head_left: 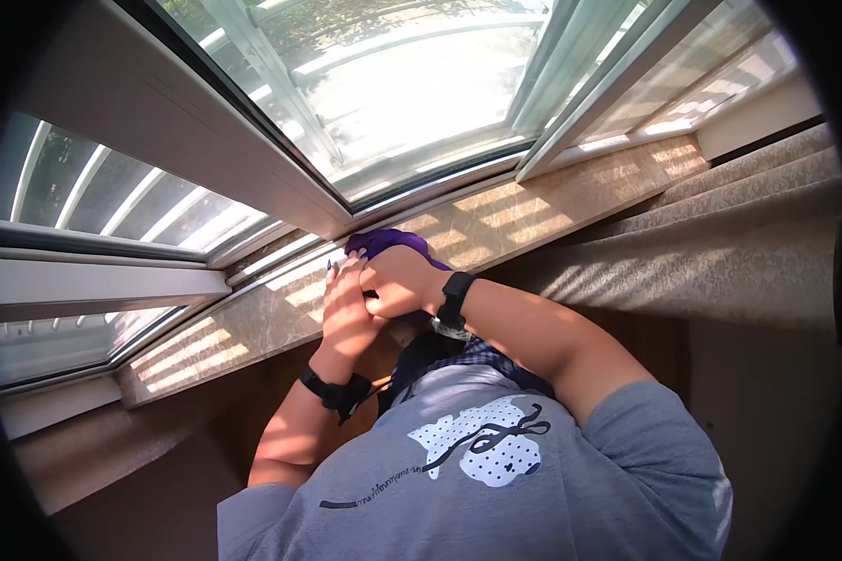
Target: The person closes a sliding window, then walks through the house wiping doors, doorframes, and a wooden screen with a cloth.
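A purple cloth [384, 241] is bunched at the inner edge of the window sill, beneath and between my two hands. My right hand [405, 282] is closed over it, knuckles up, with the fingertips tucked out of sight. Close against it on the left, my left hand [348, 297] grips the cloth's near side, its dark-nailed fingertips pointing toward the window. Most of the cloth is hidden by the hands. Black bands circle both wrists.
The stone sill [505, 217] runs beneath the window, striped with sunlight. A window sash frame [243, 122] angles in at the left, just beyond my hands. White bars [126, 201] stand outside the glass. A patterned curtain [683, 262] hangs at the right.
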The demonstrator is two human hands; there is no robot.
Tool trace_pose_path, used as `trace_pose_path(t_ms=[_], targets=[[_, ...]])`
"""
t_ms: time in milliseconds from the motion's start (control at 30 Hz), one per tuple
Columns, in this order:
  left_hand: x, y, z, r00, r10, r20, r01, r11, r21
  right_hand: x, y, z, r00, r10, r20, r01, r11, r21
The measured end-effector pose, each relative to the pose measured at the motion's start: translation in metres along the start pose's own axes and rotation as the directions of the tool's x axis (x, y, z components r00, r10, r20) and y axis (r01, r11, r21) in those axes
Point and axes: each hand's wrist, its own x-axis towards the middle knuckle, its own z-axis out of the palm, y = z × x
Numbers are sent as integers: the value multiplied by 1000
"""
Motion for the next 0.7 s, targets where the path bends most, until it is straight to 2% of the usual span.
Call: trace_pose_path(t_ms=[33,67,167,233,267,300,333,400,467,533,600,667,700], targets=[[2,4,-6,999,-4,-42,2,999,-46,-1,-5,6,998,28,-57,-26,999,44],[3,5,-6,998,-49,-31,47,997,-65,-2,-9,10,992,55,-114,-45,995,87],[13,17,-2,998,-49,46,55,988,-143,-27,-11,13,962,141,-234,-94,975,201],[22,29,10,997,63,39,-56,984,-167,-55,-11,6,920,185,-344,-100,963,250],[27,38,13,993,109,45,-101,982,-161,-71,-16,1,909,227,-349,-148,960,239],[34,48,15,981,174,82,-165,980,-115,-89,-18,-6,906,225,-358,-131,954,270],[35,58,22,974,223,24,-220,971,-96,-108,-19,-11,904,220,-367,-110,948,299],[43,73,28,962,270,37,-270,963,15,-144,-22,-3,818,270,-509,-188,960,206],[49,90,27,983,177,51,-175,984,-39,-186,-26,-4,784,357,-507,-317,934,168],[50,98,35,971,237,3,-237,969,72,-232,-32,0,740,490,-460,-435,871,228],[51,90,62,935,353,-32,-345,928,139,-281,-37,-3,734,612,-296,-500,781,375],[56,114,73,886,461,-55,-444,875,193,-341,-41,-3,730,609,-309,-541,792,282],[54,152,71,890,455,40,-455,875,164,-373,-47,-11,712,641,-287,-581,767,272]])
